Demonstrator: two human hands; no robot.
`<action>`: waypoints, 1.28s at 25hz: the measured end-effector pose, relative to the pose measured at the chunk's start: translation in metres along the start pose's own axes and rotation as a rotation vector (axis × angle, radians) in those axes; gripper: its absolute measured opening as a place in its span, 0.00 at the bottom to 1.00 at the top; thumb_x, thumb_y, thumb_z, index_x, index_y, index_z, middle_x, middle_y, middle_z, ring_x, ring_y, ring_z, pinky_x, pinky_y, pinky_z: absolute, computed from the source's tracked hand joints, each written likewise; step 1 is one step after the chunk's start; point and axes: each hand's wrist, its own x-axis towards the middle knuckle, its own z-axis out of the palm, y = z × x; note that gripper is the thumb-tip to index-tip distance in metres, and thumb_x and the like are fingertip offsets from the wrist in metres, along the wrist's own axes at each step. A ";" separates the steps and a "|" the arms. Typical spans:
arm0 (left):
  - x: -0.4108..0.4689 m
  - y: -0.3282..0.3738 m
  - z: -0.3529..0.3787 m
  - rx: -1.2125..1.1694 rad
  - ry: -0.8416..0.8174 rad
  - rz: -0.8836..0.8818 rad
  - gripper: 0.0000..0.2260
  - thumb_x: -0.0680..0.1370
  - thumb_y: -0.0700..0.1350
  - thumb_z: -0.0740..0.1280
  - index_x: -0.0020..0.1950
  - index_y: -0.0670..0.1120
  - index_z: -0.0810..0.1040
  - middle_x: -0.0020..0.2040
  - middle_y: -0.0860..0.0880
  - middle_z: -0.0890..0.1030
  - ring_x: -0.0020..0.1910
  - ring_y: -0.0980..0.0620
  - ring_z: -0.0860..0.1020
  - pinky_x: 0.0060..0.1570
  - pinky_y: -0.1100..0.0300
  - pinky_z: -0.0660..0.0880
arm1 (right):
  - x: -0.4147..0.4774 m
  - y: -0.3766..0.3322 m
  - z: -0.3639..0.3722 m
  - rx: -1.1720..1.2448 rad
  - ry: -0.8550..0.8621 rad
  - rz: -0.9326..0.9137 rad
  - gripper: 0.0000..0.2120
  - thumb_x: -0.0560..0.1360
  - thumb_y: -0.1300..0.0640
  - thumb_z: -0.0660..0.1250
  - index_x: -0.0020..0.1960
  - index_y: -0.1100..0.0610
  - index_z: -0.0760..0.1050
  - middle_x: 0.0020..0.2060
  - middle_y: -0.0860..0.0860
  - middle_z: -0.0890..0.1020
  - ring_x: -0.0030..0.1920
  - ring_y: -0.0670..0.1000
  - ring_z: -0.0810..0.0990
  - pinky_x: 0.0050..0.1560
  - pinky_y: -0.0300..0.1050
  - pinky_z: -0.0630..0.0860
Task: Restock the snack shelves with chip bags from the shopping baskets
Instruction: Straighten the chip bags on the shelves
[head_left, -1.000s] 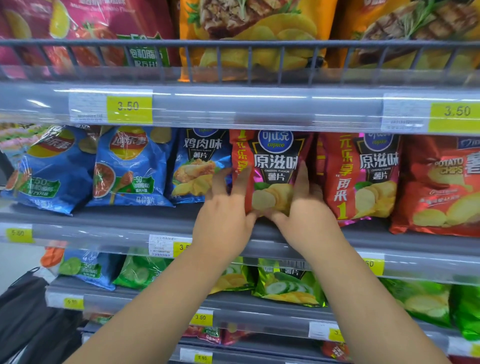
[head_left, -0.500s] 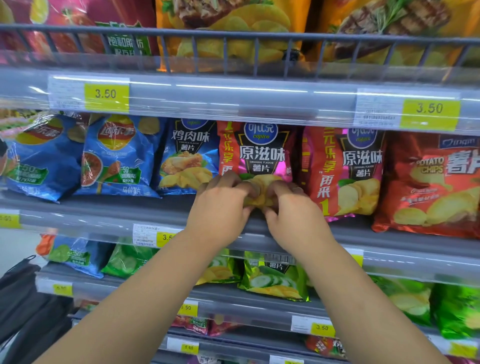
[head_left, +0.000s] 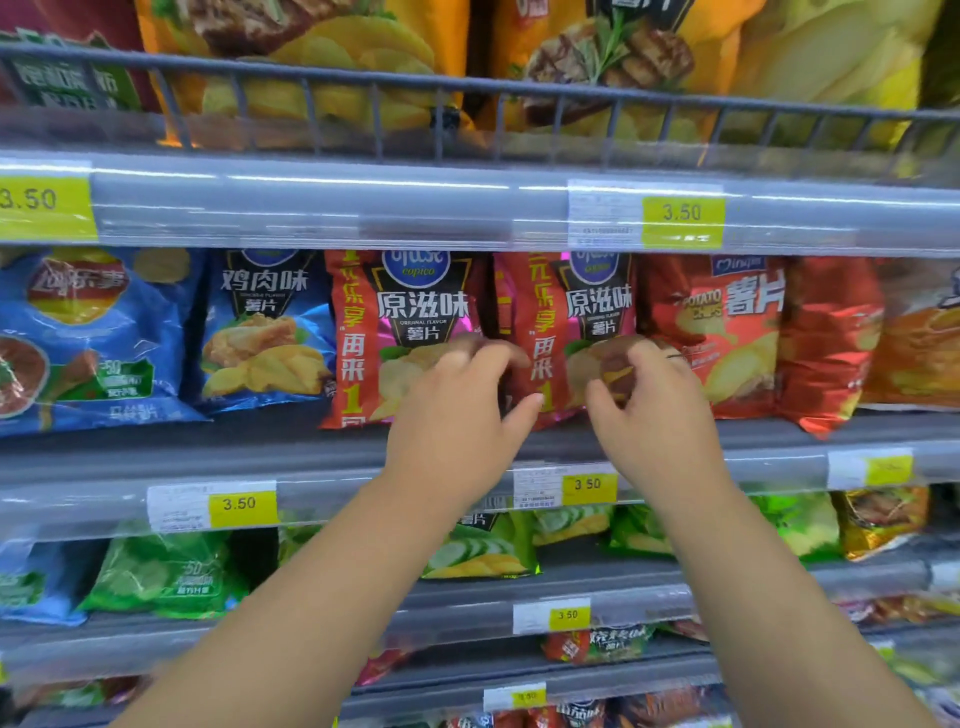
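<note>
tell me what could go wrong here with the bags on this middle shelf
1. The left hand curls against the left red-and-black foil chip bag and the right hand against the right red-and-black foil chip bag. Blur hides whether they grip, but pressing harder might crush chips.
2. The crinkled red foil bag sags toward the front of the grey shelf, so a nudge from the right hand could tip it off.

"3.50" is printed on the yellow price tag (head_left: 682, 212) on the top shelf rail (head_left: 363, 208), and again on the lower yellow tag (head_left: 239, 503). "copico" and "原滋味" are written on the red chip bag (head_left: 422, 306). "鸡肉味" is written on the blue chip bag (head_left: 265, 312). "POTATO CHIPS" is printed on the orange-red chip bag (head_left: 727, 332).
</note>
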 end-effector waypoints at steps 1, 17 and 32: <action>0.004 0.008 0.006 0.019 -0.013 -0.008 0.17 0.75 0.55 0.70 0.62 0.54 0.76 0.60 0.48 0.74 0.53 0.44 0.78 0.51 0.49 0.76 | 0.005 0.007 -0.004 -0.052 -0.042 0.038 0.14 0.73 0.58 0.67 0.57 0.59 0.76 0.49 0.59 0.79 0.50 0.60 0.75 0.47 0.45 0.69; 0.012 0.034 0.047 0.402 0.073 -0.199 0.28 0.73 0.44 0.70 0.72 0.53 0.68 0.70 0.45 0.65 0.60 0.38 0.74 0.53 0.47 0.75 | 0.021 0.048 -0.022 -0.038 -0.421 -0.175 0.31 0.76 0.45 0.66 0.73 0.53 0.58 0.59 0.58 0.76 0.56 0.60 0.77 0.50 0.47 0.72; 0.013 0.009 0.065 0.642 -0.018 0.140 0.32 0.78 0.61 0.53 0.75 0.40 0.65 0.77 0.40 0.63 0.76 0.42 0.62 0.72 0.40 0.61 | 0.010 0.041 -0.013 -0.315 -0.549 -0.251 0.29 0.81 0.45 0.55 0.77 0.56 0.52 0.78 0.60 0.46 0.59 0.60 0.77 0.50 0.48 0.73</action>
